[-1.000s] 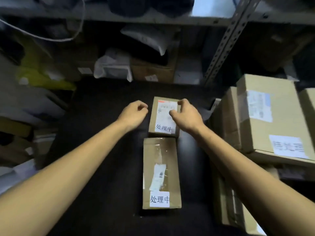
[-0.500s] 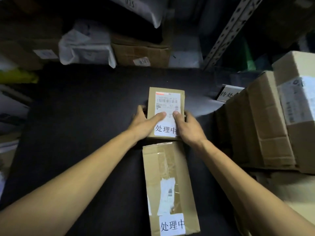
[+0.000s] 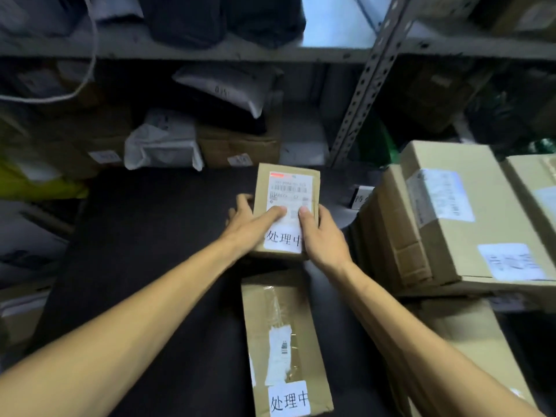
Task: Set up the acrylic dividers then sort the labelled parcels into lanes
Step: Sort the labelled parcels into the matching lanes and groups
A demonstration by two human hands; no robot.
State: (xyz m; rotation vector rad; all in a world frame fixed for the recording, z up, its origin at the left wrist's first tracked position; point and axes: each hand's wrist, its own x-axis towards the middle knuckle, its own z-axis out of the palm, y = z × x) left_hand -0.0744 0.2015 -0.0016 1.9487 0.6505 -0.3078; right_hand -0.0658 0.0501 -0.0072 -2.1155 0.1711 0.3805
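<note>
A small cardboard parcel with a shipping label and a white tag reading 处理中 is held over the dark table, its far end tilted up. My left hand grips its left side with the thumb on top. My right hand grips its right side, thumb on the label. A longer taped parcel with the same tag lies flat on the table just in front of it. No acrylic divider can be made out.
Stacked cardboard boxes with white labels crowd the right side. A small white sign stands behind them. Metal shelving at the back holds bags and boxes. A yellow bag lies at far left.
Both hands went from hovering beside the small parcel to gripping it, and the parcel now rises off the table with its far end tipped up. The head view shifted.
</note>
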